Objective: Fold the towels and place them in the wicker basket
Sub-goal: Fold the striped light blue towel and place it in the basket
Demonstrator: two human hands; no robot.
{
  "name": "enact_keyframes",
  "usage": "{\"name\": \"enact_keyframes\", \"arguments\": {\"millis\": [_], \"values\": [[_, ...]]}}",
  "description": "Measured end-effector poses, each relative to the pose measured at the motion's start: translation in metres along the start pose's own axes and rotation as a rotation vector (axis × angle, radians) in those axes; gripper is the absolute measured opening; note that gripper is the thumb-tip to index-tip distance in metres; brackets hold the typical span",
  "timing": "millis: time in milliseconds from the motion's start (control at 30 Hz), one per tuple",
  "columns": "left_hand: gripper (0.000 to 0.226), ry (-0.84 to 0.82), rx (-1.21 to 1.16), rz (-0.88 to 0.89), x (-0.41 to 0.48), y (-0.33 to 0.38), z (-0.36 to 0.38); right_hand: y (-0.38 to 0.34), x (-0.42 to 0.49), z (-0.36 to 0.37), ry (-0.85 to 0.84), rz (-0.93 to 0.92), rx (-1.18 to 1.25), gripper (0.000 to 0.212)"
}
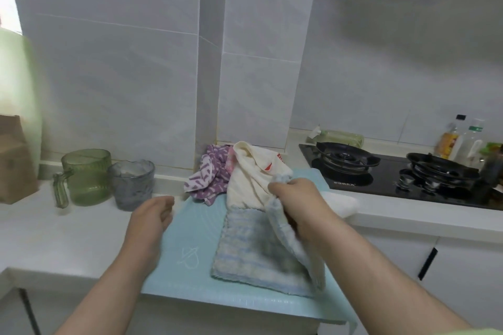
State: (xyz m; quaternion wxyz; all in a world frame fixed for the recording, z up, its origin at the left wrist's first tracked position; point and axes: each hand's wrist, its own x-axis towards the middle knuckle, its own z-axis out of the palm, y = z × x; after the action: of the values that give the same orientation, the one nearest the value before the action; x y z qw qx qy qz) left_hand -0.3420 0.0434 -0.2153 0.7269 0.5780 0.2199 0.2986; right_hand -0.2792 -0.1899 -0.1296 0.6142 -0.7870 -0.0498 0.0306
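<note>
The white counter point(68, 239) runs left to right below the tiled wall, with a black hob point(381, 171) at its right end. A pale blue mat point(187, 239) lies on it right in front of the person. The blue towel point(250, 253) is spread flat on the right half of the mat, and its longer side seems to run away from the person. Its right edge is raised off the mat in a sloping flap. Behind it, touching its far edge, a cream towel point(250, 171) is heaped unfolded, and a purple towel point(209, 177) is crumpled just left of that, against the wall. The right hand point(296, 204) has its fingers curled tight round the far right corner of the blue towel, holding that corner above the cream heap. The left hand point(152, 215) hovers over the left edge of the mat, fingers loose and apart, holding nothing. The flat left edge of the blue towel lies between the two hands and is nearer the left one. So the fold likely goes right to left across the short way, with the left hand best placed to pin or meet that edge. No wicker basket is in view, so which way it lies cannot be told.
</note>
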Motion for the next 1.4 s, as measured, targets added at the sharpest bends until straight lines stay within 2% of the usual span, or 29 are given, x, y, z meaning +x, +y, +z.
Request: {"name": "enact_keyframes", "arguments": {"millis": [167,267,367,433,500,533,600,667,700,767,800,867,967,1067,1300,1400], "values": [[0.019,-0.023,-0.013,-0.016,-0.004,0.0,0.0,0.017,0.001,0.049,-0.089,-0.121,-0.492,0.01],[0.019,-0.031,-0.019,-0.007,-0.005,0.001,-0.001,0.037,0.001,0.076,-0.12,-0.221,-0.623,0.015],[0.019,-0.04,-0.024,-0.014,-0.001,-0.001,-0.003,0.043,-0.002,0.086,-0.173,-0.2,-0.734,0.016],[0.019,-0.048,-0.035,-0.016,-0.001,-0.001,-0.003,0.042,-0.007,0.084,-0.199,-0.226,-0.754,0.028],[0.021,-0.054,-0.053,-0.007,-0.003,0.003,-0.002,0.034,-0.019,0.073,-0.251,-0.287,-0.706,0.028],[0.022,-0.07,-0.059,0.001,-0.006,0.006,-0.002,0.031,-0.026,0.062,-0.273,-0.33,-0.633,0.025],[0.02,-0.135,-0.029,0.038,-0.014,0.011,-0.003,0.031,-0.044,0.027,-0.263,-0.432,-0.474,0.001],[0.014,-0.251,0.197,0.196,-0.023,0.01,-0.009,0.042,-0.059,-0.018,-0.18,-0.62,-0.464,0.02],[0.023,-0.344,0.407,0.336,-0.03,0.008,-0.013,0.053,-0.062,-0.038,-0.146,-0.687,-0.553,0.025],[0.043,-0.528,0.741,0.65,-0.044,-0.003,-0.014,0.074,-0.064,-0.063,-0.162,-0.694,-0.726,0.035],[0.05,-0.617,0.819,0.714,-0.051,-0.008,-0.011,0.084,-0.064,-0.068,-0.188,-0.674,-0.779,0.04],[0.051,-0.704,0.874,0.715,-0.061,-0.016,-0.005,0.097,-0.063,-0.069,-0.203,-0.658,-0.805,0.043],[0.048,-0.667,0.918,0.731,-0.062,-0.02,-0.001,0.108,-0.06,-0.065,-0.129,-0.737,-0.807,0.038],[0.044,-0.679,0.972,0.772,-0.063,-0.019,0.0,0.11,-0.058,-0.061,-0.117,-0.74,-0.864,0.039],[0.027,-0.627,1.022,0.857,-0.075,-0.022,-0.005,0.117,-0.057,-0.057,-0.139,-0.708,-0.903,0.047],[0.027,-0.615,1.044,0.873,-0.079,-0.023,-0.003,0.119,-0.061,-0.057,-0.154,-0.722,-0.914,0.052]]}}
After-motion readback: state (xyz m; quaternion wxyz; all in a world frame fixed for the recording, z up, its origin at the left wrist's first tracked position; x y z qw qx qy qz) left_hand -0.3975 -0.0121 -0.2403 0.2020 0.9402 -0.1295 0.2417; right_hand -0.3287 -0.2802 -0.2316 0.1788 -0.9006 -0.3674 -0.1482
